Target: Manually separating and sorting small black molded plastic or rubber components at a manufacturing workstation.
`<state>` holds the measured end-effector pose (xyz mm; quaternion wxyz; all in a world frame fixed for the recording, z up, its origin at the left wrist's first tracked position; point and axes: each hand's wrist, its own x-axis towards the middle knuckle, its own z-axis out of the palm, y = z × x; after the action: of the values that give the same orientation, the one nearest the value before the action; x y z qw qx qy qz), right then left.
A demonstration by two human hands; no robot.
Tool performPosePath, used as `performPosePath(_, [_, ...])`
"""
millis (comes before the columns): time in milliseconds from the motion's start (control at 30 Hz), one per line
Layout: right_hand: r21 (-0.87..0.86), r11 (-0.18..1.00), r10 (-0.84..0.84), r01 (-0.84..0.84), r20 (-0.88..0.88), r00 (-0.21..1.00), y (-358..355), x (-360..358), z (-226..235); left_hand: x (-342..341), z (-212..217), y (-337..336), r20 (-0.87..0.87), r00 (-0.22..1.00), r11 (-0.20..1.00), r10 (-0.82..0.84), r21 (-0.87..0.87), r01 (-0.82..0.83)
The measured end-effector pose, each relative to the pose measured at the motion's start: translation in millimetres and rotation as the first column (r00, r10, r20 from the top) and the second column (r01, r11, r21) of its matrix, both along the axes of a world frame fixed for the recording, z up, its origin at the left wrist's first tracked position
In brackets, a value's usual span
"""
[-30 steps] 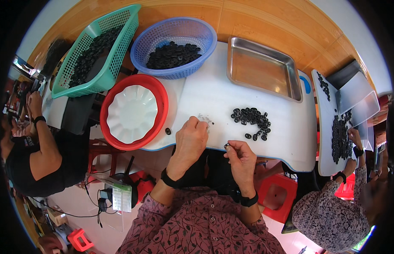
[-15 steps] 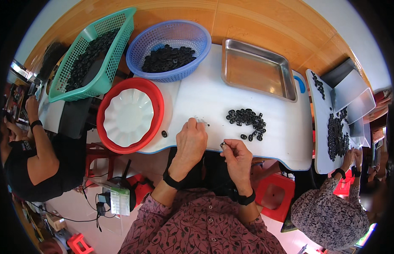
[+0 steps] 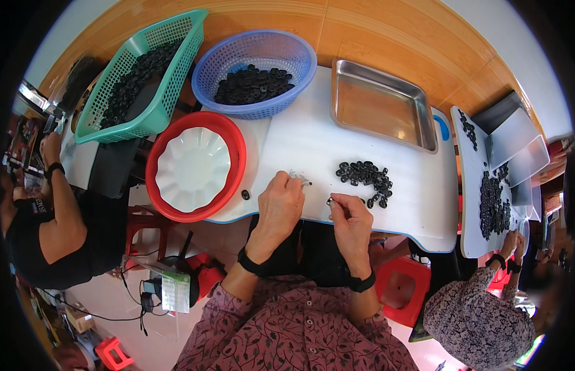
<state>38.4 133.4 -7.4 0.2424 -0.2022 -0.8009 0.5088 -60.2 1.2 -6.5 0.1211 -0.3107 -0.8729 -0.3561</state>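
Note:
My left hand [image 3: 277, 207] rests over the white table's near part, its fingers curled and pressed together beside a little heap of tiny pale, see-through bits [image 3: 298, 177]. Whatever its fingertips hold, if anything, is hidden. Further right, my right hand [image 3: 352, 224] pinches a small black oval piece [image 3: 329, 201] between thumb and forefinger, just above the table's near edge. A heap of similar black oval pieces [image 3: 366, 177] lies beyond and to the right of that hand. One lone black piece [image 3: 245, 195] sits left of my left hand.
A white fluted bowl [image 3: 193, 168] stands in a red basin [image 3: 241, 167] at left. Behind are a blue basket [image 3: 309, 65] and a green basket [image 3: 170, 99], both holding black pieces. A steel tray [image 3: 383, 108] lies at the back. People work at both sides.
The view has shifted slightly, moving the scene a little to the right. My right hand has moved a little forward with the black piece still pinched. My left hand stays near the pale bits.

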Motion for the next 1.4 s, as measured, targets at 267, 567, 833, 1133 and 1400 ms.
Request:
performPosePath(267, [0.185, 0.983, -0.02, 0.017, 0.013, 1.0, -0.2, -13.6, 5.8, -4.2, -0.2, 4.5, -0.048, 0.998, 0.994, -0.032, -0.109, 0.026])
performPosePath(567, [0.222, 0.974, -0.055, 0.055, -0.004, 0.998, -6.4, -10.9, 6.4, -4.4, -3.8, 6.3, -0.129, 0.99, 0.976, -0.052, -0.218, 0.023])
performPosePath(833, [0.109, 0.993, -0.04, 0.046, -0.055, 0.998, -11.6, -13.3, 4.3, -8.3, 3.1, -6.0, 0.22, 0.964, 0.967, -0.149, 0.236, 0.095])
performPosePath(1133, [-0.488, 0.868, 0.088, -0.091, -0.03, 0.996, -17.7, -18.6, 15.1, -1.5, 17.8, -11.9, 0.447, 0.85, 0.918, -0.276, 0.384, 0.096])
performPosePath(1400, [-0.543, 0.836, 0.148, -0.082, 0.08, 0.986, -16.0, -22.5, 22.6, -1.8, 15.1, -12.3, 0.407, 0.865, 0.923, -0.292, 0.357, 0.143])
